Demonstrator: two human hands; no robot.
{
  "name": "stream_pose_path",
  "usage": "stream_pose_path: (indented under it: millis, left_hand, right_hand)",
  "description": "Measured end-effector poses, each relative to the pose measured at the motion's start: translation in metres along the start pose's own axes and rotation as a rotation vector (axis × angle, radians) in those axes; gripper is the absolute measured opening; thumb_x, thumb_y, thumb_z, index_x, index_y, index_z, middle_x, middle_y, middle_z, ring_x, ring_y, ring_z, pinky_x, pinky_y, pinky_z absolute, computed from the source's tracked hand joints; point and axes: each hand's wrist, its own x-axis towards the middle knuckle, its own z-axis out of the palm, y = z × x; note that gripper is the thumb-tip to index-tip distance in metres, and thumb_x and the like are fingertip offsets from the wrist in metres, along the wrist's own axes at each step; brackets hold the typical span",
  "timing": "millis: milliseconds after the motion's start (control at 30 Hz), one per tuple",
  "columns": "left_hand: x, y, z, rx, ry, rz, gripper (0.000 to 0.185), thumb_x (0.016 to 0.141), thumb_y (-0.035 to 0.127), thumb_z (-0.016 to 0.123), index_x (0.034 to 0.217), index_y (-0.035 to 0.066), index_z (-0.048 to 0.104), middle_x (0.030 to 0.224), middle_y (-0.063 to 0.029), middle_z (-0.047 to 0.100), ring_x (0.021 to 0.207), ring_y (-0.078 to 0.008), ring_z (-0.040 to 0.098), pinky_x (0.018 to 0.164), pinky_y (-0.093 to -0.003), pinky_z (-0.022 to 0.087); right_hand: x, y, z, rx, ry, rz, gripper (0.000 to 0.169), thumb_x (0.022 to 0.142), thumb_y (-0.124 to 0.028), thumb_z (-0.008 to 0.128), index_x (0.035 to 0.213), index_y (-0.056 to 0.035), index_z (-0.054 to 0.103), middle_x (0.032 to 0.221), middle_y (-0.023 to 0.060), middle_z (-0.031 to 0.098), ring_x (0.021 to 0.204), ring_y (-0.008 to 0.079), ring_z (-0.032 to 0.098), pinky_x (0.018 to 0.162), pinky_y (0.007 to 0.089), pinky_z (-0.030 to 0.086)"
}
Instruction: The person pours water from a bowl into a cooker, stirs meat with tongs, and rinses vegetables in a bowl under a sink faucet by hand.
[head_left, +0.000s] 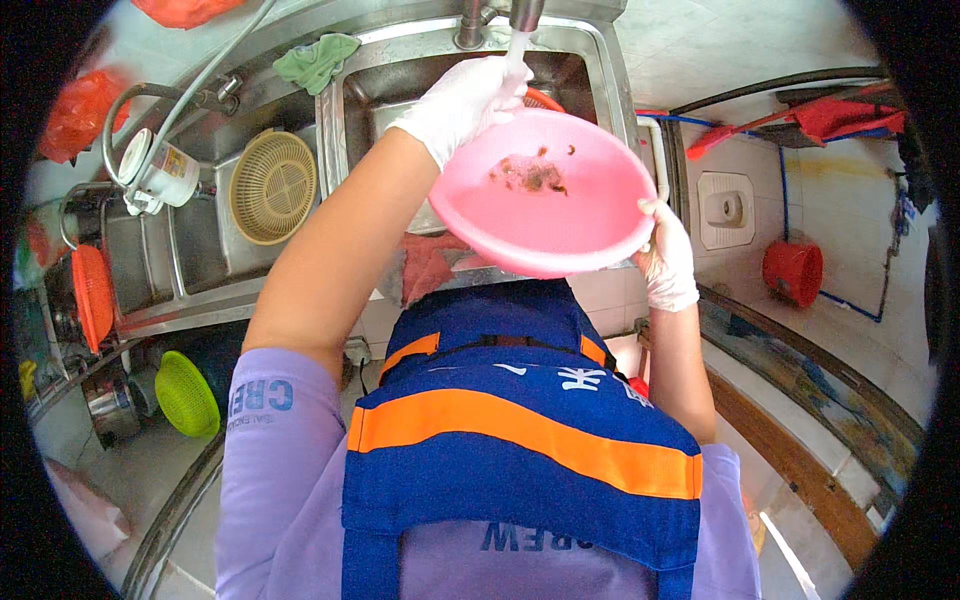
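A pink plastic basin (585, 217) is tilted over the front of a steel sink (611, 67). Its rim is gripped on the right by my right hand (666, 251), which wears a white glove. Dark brown bits (536, 174) lie on the basin's inner floor. My left hand (469, 97), also gloved, is at the basin's far left rim, under water (517, 46) running from the metal faucet (527, 13). Its fingers are curled, and I cannot tell whether they hold anything. Behind the basin, part of a red-orange strainer (544, 99) shows in the sink.
A beige plastic colander (274, 187) stands in the left sink. A green cloth (319, 61) drapes over the counter behind it. A red cloth (427, 266) lies on the front edge. To the right are a squat toilet (726, 210) and a red bucket (793, 274).
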Motion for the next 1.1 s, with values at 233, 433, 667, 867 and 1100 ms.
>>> stream_pose_path:
  millis: [233,433,667,867,1100]
  left_hand:
    - [-0.018,0.018,0.017,-0.161,0.03,-0.02,0.024,0.088,0.015,0.052,0.101,-0.004,0.058,0.096,-0.0147,0.064,0.089,-0.023,0.063,0.082,-0.0323,0.051]
    - [-0.023,0.024,0.023,-0.107,0.041,0.032,0.026,0.09,0.016,0.048,0.102,-0.005,0.057,0.099,-0.0142,0.064,0.09,-0.0226,0.063,0.083,-0.0329,0.051]
    - [-0.002,0.002,0.014,-0.173,0.025,0.05,0.029,0.089,0.018,0.048,0.104,-0.004,0.057,0.099,-0.0145,0.063,0.089,-0.0228,0.061,0.081,-0.0344,0.051]
    - [0.008,-0.018,0.024,-0.256,0.171,0.053,0.031,0.09,0.02,0.045,0.107,-0.004,0.055,0.101,-0.0135,0.062,0.089,-0.023,0.059,0.08,-0.0361,0.048]
    - [0.005,-0.032,0.019,-0.184,0.244,-0.017,0.032,0.085,0.021,0.051,0.111,0.005,0.057,0.118,-0.0124,0.055,0.112,-0.0247,0.047,0.095,-0.0412,0.034]
  right_hand:
    - [-0.004,0.031,0.026,0.269,0.096,0.023,0.032,0.074,-0.006,0.051,0.105,0.0035,0.05,0.092,0.0105,0.056,0.071,0.0179,0.057,0.064,0.029,0.053]
    - [0.024,0.035,0.004,0.173,-0.021,-0.258,0.016,0.072,0.003,0.049,0.086,-0.0036,0.053,0.085,0.0067,0.055,0.073,0.0152,0.054,0.072,0.0289,0.05]
    - [0.0,-0.055,0.035,-0.537,0.019,-0.709,0.009,0.077,0.002,0.055,0.085,-0.0021,0.056,0.075,-0.0024,0.055,0.062,0.0043,0.046,0.062,0.0186,0.041]
    - [-0.018,-0.071,0.089,-1.181,0.054,-0.963,0.024,0.071,-0.011,0.064,0.092,-0.0002,0.062,0.075,0.0115,0.062,0.066,0.0175,0.06,0.063,0.0292,0.048]
    - [-0.029,-0.056,0.147,-1.678,0.113,-1.299,0.023,0.074,-0.018,0.06,0.091,-0.0032,0.059,0.072,0.0197,0.06,0.062,0.0353,0.061,0.057,0.0419,0.05]
